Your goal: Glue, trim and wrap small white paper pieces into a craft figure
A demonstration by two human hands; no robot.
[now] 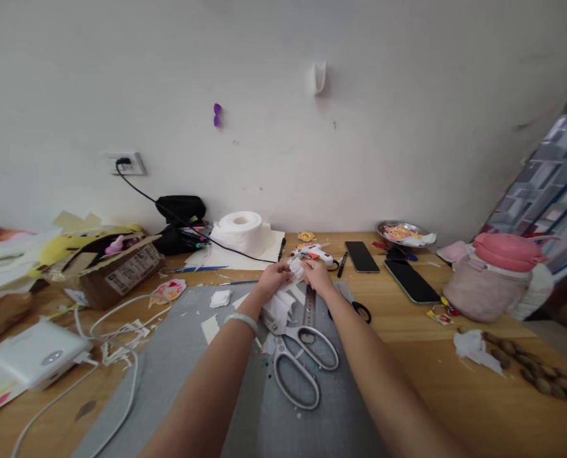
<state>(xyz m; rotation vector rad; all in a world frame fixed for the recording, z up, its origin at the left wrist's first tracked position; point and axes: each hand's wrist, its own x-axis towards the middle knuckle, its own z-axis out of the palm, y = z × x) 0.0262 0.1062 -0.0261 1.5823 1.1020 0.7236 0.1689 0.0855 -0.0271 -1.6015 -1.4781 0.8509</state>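
Observation:
Both my hands meet over the grey mat [168, 356], pinching a crumpled piece of white tissue [296, 270] between them. My left hand [274, 278], with a pale bangle on its wrist, grips the tissue from the left. From the right, my right hand [317, 275] holds it with closed fingers. More white tissue [279, 310] hangs or lies just below the hands; I cannot tell which. Large grey-handled scissors [302, 356] lie near my wrists, their blades partly covered. A metal ruler [309, 308] lies between my forearms. Just beyond my fingers is a white and orange glue gun [314, 252].
A tissue roll [240, 230] stands behind on white sheets. Two phones [362, 257], a metal bowl [406, 233] and a pink-lidded jar [490, 286] are on the right. At left are a cardboard box [116, 273], a white power bank [44, 351] and loose cables. A black cord [168, 219] crosses behind.

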